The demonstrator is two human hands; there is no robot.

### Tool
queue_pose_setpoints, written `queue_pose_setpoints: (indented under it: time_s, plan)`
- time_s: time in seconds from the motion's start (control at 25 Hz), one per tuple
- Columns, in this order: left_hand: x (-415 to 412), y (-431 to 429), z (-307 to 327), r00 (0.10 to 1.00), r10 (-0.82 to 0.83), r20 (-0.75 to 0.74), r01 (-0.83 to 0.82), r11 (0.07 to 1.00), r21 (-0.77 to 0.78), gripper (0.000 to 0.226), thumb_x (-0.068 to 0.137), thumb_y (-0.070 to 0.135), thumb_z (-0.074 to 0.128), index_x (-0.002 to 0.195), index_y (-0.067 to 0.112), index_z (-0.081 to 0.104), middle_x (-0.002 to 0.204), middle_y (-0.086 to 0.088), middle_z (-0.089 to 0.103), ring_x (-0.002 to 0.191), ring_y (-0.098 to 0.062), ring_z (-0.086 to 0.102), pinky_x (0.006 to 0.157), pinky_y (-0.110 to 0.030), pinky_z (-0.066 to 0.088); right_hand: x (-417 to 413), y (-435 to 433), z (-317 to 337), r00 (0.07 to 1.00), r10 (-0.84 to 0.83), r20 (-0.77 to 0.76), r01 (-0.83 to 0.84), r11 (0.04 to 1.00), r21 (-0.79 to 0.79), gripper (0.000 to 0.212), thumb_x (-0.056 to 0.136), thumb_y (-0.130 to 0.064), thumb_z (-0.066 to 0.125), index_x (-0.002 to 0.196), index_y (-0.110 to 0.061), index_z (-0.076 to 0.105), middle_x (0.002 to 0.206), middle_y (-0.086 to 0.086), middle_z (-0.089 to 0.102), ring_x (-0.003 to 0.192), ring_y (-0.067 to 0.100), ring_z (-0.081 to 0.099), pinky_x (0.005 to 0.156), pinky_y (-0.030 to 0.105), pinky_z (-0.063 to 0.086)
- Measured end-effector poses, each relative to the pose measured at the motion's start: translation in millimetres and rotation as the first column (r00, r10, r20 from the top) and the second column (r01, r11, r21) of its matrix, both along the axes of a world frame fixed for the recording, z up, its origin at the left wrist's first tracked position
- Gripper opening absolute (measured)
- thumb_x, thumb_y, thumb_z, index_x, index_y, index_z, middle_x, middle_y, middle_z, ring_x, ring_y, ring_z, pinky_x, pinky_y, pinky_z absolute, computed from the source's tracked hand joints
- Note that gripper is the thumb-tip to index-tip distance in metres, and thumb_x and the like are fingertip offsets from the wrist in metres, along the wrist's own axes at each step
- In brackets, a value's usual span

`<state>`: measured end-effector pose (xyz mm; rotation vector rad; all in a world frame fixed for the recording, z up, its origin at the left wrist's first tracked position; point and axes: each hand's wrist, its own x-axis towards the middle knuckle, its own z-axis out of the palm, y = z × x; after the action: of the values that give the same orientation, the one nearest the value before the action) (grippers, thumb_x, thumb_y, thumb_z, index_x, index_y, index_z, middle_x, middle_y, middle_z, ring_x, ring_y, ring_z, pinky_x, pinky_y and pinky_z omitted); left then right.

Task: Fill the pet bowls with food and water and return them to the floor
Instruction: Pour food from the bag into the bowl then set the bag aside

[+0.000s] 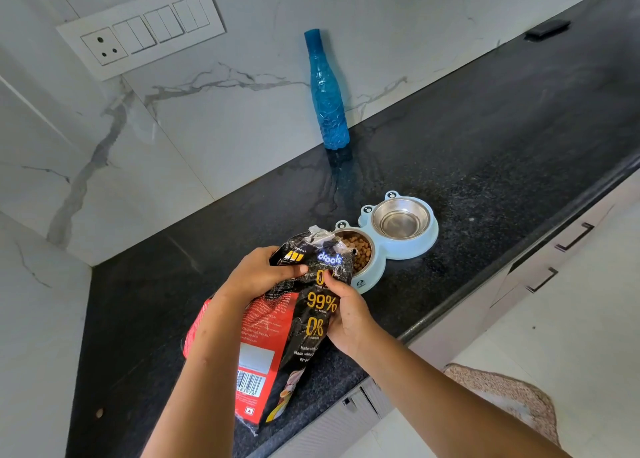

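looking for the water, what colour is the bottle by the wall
Blue, see-through with a textured surface. The bottle shows best in the head view, standing upright against the marble wall.

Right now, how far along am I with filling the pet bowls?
Done: the near bowl holds kibble. In hand: your left hand and right hand grip the food bag, its mouth at that bowl. Left: the far bowl looks empty, the blue bottle stands untouched, and the feeder sits on the counter.
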<state>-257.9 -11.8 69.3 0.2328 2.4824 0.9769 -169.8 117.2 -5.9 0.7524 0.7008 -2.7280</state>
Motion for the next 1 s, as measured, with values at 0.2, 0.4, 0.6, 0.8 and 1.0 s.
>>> queue_pose_setpoints:
  time_s: [0.2,0.4,0.6,0.8,1.0]
  plan:
    - [0,2,0,1.0,-0.005,-0.005,0.004,1.0,-0.012,0.039,0.071,0.046,0.079,0.1,0.023,0.068,0.093,0.002,0.075,0.087,-0.019,0.071,0.094,-0.046,0.051,1,0,-3,1.0,0.014,0.0,-0.014,0.999,-0.041,0.04,0.092,-0.042,0.057,0.116,-0.012,0.066,0.112,0.015,0.072,0.104,0.032,0.066,0.092,0.045,0.051]
    - [2,2,0,1.0,-0.002,-0.017,0.002,1.0,-0.005,0.034,0.075,0.044,0.077,0.101,0.022,0.069,0.094,0.002,0.074,0.088,-0.019,0.07,0.094,-0.045,0.051,1,2,0,1.0,0.016,0.02,-0.015,0.999,-0.032,0.039,0.09,-0.043,0.059,0.112,-0.012,0.067,0.104,0.013,0.074,0.096,0.029,0.068,0.083,0.041,0.053]
    - [3,1,0,0.999,0.013,-0.037,-0.013,1.0,0.0,0.028,0.076,0.043,0.077,0.096,0.025,0.069,0.092,0.003,0.074,0.088,-0.018,0.07,0.094,-0.045,0.051,-2,2,5,0.997,0.027,0.077,-0.027,1.0,0.002,0.032,0.09,-0.037,0.063,0.107,-0.01,0.068,0.099,0.013,0.074,0.093,0.029,0.068,0.082,0.041,0.054]
    - [5,-4,-2,0.998,0.031,-0.063,-0.03,0.999,0.015,0.033,0.068,0.048,0.078,0.093,0.027,0.07,0.091,0.004,0.075,0.087,-0.017,0.07,0.094,-0.045,0.051,-4,2,8,0.996,0.041,0.085,-0.043,0.999,0.024,0.023,0.093,-0.031,0.061,0.097,-0.01,0.069,0.084,0.011,0.076,0.085,0.028,0.069,0.078,0.04,0.054]
    - [6,-6,-2,0.996,0.026,-0.08,-0.025,1.0,0.015,0.041,0.063,0.052,0.076,0.093,0.025,0.069,0.09,0.003,0.075,0.086,-0.019,0.071,0.092,-0.048,0.051,-3,4,6,0.996,0.058,0.063,-0.059,0.998,0.027,0.02,0.094,-0.028,0.06,0.095,-0.009,0.068,0.075,0.009,0.075,0.08,0.027,0.068,0.073,0.039,0.054]
